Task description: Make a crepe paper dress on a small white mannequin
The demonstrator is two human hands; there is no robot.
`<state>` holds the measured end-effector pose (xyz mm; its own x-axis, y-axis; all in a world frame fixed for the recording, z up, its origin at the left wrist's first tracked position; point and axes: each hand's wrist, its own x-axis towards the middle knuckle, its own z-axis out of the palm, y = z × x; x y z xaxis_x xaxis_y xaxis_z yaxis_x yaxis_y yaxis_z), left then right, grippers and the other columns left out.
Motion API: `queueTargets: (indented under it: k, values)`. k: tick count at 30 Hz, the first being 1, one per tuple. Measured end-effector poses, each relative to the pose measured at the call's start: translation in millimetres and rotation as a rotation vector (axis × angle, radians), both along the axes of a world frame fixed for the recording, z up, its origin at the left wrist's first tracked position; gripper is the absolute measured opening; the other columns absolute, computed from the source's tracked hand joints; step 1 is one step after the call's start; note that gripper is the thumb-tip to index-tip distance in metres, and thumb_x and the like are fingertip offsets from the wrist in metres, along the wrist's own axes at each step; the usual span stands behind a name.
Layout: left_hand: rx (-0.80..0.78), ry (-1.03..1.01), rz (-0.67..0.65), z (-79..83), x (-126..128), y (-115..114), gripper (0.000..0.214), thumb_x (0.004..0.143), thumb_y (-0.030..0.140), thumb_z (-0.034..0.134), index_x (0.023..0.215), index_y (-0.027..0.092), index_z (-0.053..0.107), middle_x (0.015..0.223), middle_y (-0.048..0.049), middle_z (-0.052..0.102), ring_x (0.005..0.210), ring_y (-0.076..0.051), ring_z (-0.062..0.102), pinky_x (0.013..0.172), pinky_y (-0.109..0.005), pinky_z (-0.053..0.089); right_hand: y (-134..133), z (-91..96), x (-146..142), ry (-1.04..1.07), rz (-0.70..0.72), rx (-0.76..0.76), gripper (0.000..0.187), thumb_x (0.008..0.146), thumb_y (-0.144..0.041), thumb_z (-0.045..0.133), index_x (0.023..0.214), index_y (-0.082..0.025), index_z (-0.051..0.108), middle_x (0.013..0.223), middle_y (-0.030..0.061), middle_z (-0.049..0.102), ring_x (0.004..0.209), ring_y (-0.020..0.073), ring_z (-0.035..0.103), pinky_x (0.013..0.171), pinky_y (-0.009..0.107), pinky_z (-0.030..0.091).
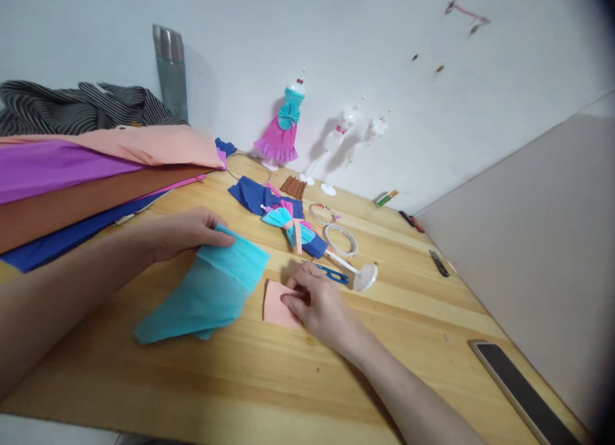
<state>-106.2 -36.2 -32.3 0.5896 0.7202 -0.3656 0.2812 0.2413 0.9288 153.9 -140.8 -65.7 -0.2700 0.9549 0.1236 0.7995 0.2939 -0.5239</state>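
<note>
Turquoise sheet (225, 285): nearest us, left of centre over the wooden tabletop (230, 381); we cannot tell whether its lower end touches. We judge it light, soft and easily creased or torn; we would hold it by the folded upper band.
Left hand (192, 234): thumb and fingers pinched together on that band's upper left corner.
Pink piece (276, 304): flat on the wood, just right of the sheet; it looks thin and light, slightly stiffer, best taken by an edge.
Right hand (324, 307): thumb and curled fingers at its right side; we cannot tell whether they grip or only press.
Blue snips (336, 275): just beyond the right hand.
Turquoise bow (283, 224): farther off, beside dark blue fabric (252, 194).
Dressed form (283, 128): upright near the wall.
</note>
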Motion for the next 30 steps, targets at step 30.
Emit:
queueTargets:
  k: [30]
  values:
    - [0.242,0.004,-0.089,-9.0,33,-37,0.032,0.074,0.035,0.058,0.054,0.017,0.041,0.047,0.0059,0.034,0.047,-0.007,0.033,0.044,-0.021,0.022,-11,15.1,-13,0.534,-0.145,0.001,0.013,0.076,-0.027,0.065,0.086,-0.019,0.068,0.072,0.0038,0.070,0.062,0.0160,0.060,0.057,0.027,0.049]
